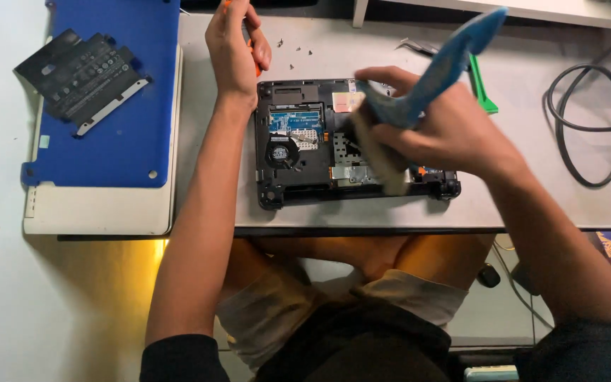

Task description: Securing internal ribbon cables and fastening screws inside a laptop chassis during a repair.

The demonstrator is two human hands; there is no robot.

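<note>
An opened black laptop base lies on the grey table, its fan and blue circuit board exposed. My right hand grips a blue-handled brush whose pale bristles press on the laptop's middle. My left hand rests at the far edge of the table, closed around an orange-handled tool that is mostly hidden by the fingers.
A blue cover panel lies at left on a white slab, with a black battery-like part on it. Small screws sit behind the laptop. A green pry tool and a black cable loop lie to the right.
</note>
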